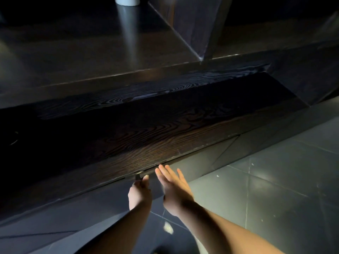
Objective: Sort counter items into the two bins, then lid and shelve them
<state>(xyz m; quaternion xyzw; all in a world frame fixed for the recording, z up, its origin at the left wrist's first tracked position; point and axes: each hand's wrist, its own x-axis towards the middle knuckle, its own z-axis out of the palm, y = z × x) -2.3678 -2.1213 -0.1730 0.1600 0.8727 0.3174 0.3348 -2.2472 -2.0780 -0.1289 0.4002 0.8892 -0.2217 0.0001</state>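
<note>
I look down on a dark wood-grain cabinet top (pixel 139 129) with open shelf bays behind it. My left hand (pixel 139 191) reaches under the cabinet's front edge and its fingers curl round a small dark handle (pixel 138 176) there. My right hand (pixel 172 186) is just to the right, fingers straight, fingertips at the same front edge. No bin or lid shows in this view.
A white round object (pixel 127 1) stands at the back of the left shelf bay, cut off by the frame's top. A dark upright divider (pixel 194 28) splits the shelf. Grey floor tiles (pixel 275 180) lie to the right and below.
</note>
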